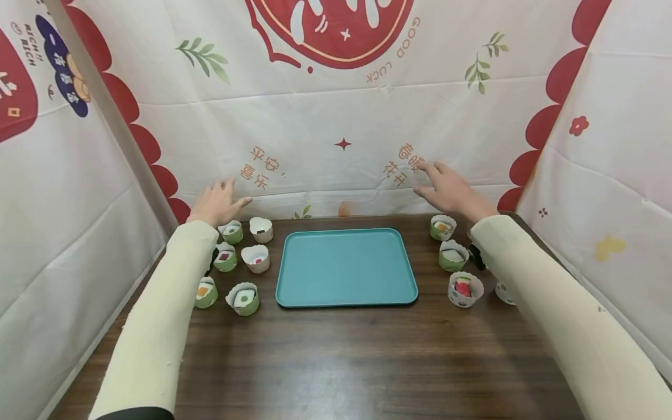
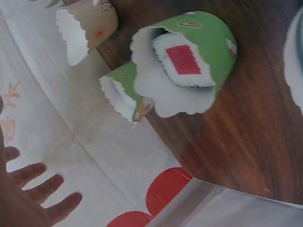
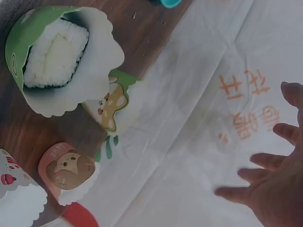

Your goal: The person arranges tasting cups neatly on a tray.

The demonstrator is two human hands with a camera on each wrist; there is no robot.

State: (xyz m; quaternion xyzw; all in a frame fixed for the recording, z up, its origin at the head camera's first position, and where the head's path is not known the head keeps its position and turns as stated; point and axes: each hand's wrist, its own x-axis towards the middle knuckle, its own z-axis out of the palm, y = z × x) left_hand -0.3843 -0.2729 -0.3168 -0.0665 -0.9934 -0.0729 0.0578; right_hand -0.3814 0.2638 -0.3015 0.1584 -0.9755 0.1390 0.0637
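Observation:
My left hand (image 1: pixel 214 204) hovers at the far left of the table, fingers spread, above green paper cups. It touches nothing. Under it a green cup (image 2: pixel 222 52) holds a square sushi piece (image 2: pixel 184 61) with a red centre. My right hand (image 1: pixel 448 189) is raised at the far right, fingers spread and holding nothing. Beneath it stand a cup with an orange-topped piece (image 1: pixel 442 226) and a green cup (image 3: pixel 16 52) with a rice piece (image 3: pixel 57 54). Between the hands lies a flat teal tray (image 1: pixel 346 268) with nothing on it.
More cups stand left of the tray, among them a white cup (image 1: pixel 261 230) and a green cup (image 1: pixel 244 300) with sushi. Right of it are a cup (image 1: pixel 465 290) with a red piece and a cup (image 1: pixel 504 293) partly behind my sleeve. White printed cloth (image 1: pixel 315 116) walls the table.

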